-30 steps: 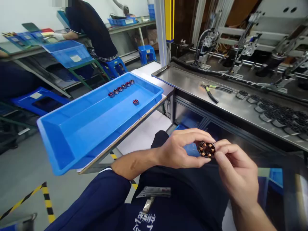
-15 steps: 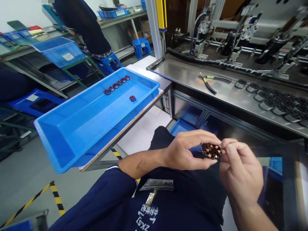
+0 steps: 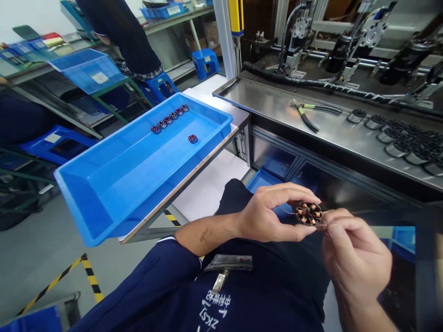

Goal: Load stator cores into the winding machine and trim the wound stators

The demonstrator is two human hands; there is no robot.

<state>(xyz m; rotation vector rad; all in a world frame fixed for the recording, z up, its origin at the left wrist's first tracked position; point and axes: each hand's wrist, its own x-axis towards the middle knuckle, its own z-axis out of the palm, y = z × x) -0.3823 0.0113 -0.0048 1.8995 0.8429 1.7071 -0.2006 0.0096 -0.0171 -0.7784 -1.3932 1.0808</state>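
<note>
Above my lap, my left hand grips a small round motor stator by its rim, thumb below and fingers above. Copper windings show on the stator's face, and thin wire ends stick out at its left and right sides. Close by on the right, my right hand pinches the fine copper wires between thumb and forefinger. Those wires run from the stator's right edge to the fingertips.
A blue tray on the left table holds several stators with red parts. Side cutters and several more stators lie on the machine's metal ledge. A person sits at the back bench.
My right hand has drawn slightly right and down from the stator, so the wires between them now show. The view has shifted a little.
</note>
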